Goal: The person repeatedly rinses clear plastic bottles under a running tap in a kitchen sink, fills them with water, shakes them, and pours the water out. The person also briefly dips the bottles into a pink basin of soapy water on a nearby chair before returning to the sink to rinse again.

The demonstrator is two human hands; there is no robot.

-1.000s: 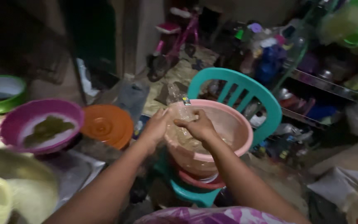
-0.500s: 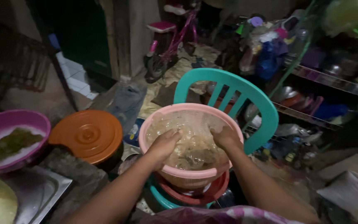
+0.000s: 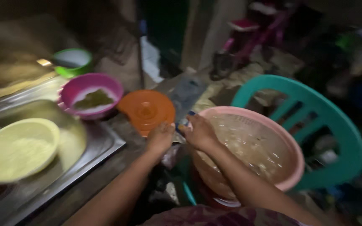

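Hands, left and right, loosely curled and empty at the basin rim; a nudge might tip it off the chair.

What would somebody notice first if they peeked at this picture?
Probably the big pink basin on the teal plastic chair, holding something wet and shiny, with the right hand on its near rim and the left hand just beside it. Next come the bright colours to the left: an orange lid, a purple bowl, and a pale yellow bowl in the metal sink.
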